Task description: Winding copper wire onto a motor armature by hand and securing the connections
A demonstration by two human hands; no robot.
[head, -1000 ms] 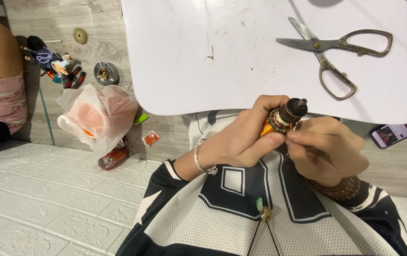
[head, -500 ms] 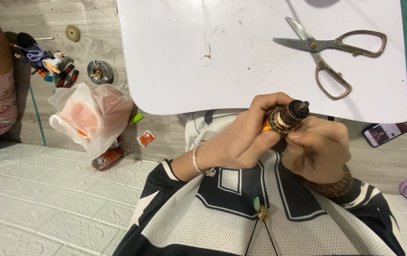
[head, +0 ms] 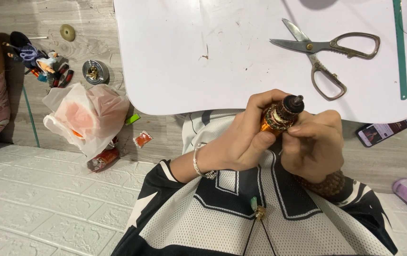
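Little has shifted since the earlier frame: both hands remain clasped on the same part, and the view has drifted slightly so the floor clutter sits further left. A small motor armature [head: 279,115], cylindrical with copper-orange windings, a banded dark commutator and a short steel shaft tip, is held just below the rounded edge of the white table [head: 189,61]. The left hand [head: 241,140] is closed around its orange lower body, fingers curled tight. The right hand [head: 313,142] is also closed, thumb and fingertips pinching the dark upper end. A metal bracelet [head: 198,163] circles the left wrist; brown wooden beads [head: 329,184] circle the right. On the scuffed tabletop lie steel scissors [head: 324,54], blades crossed open. On the grey plank floor sits a crumpled translucent plastic bag [head: 87,116] and, beside the table, a phone [head: 386,131].
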